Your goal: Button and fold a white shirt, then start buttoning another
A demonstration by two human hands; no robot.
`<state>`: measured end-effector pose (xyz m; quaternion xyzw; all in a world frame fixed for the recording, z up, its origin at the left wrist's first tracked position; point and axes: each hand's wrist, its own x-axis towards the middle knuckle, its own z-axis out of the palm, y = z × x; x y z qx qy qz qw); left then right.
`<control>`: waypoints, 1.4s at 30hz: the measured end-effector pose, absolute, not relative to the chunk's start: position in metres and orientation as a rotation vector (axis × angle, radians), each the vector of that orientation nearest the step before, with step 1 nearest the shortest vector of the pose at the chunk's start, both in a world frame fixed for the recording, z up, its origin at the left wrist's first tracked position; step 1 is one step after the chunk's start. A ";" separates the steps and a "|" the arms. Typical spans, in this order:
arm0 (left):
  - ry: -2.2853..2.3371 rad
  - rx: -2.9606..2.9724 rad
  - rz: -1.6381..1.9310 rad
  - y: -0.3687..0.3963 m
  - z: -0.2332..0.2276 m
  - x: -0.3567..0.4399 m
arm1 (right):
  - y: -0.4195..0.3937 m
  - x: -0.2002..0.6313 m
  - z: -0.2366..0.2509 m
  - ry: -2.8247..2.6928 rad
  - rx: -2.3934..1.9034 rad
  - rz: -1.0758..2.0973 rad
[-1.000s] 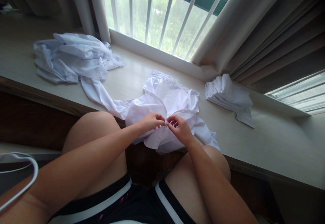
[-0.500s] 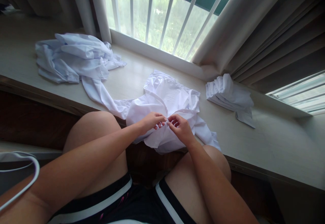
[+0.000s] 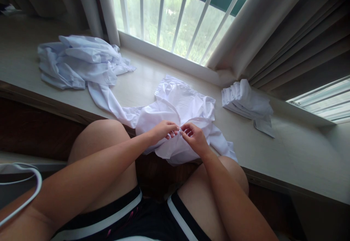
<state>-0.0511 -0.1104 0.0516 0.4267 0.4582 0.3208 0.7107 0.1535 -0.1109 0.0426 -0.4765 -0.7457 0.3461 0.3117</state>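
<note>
Nearest: black shorts with white stripes and small pink marks (image 3: 153,221) on the seated person. A white looped cable (image 3: 38,190) at the left edge passes in front of the left forearm. Both bare knees stand against the near side of the bench, spread apart.

Hands: left hand (image 3: 165,129) and right hand (image 3: 193,135) are together, fingertips meeting, thumbs and forefingers pinched on one small spot of cloth. The detail between the fingertips is too small to resolve.

Held item: loose white fabric garment (image 3: 179,111), spread on the pale, smooth-topped bench (image 3: 298,153) in front of the person. Its far edge is gathered; two front edges converge at the fingers; its near part hangs over the bench edge between the knees. A sleeve-like white length runs leftward from it to a rumpled heap of white cloth (image 3: 79,62); cannot tell to which it belongs.

Right of the garment, apart from it: folded white cloth stack (image 3: 246,100), ruffled at one end, one flap trailing.

Beyond: heavy grey curtains (image 3: 262,26) flanking a window with white upright bars (image 3: 169,18), greenery outside.
</note>
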 end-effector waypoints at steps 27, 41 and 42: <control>1.000 0.948 0.703 -0.111 0.052 -0.051 | -0.110 0.154 0.040 -1.957 -1.267 0.917; 1.076 0.988 0.659 -0.108 0.050 -0.052 | -0.111 0.153 0.043 -1.974 -1.239 0.882; 1.082 0.992 0.653 -0.108 0.050 -0.052 | -0.111 0.153 0.043 -1.972 -1.239 0.886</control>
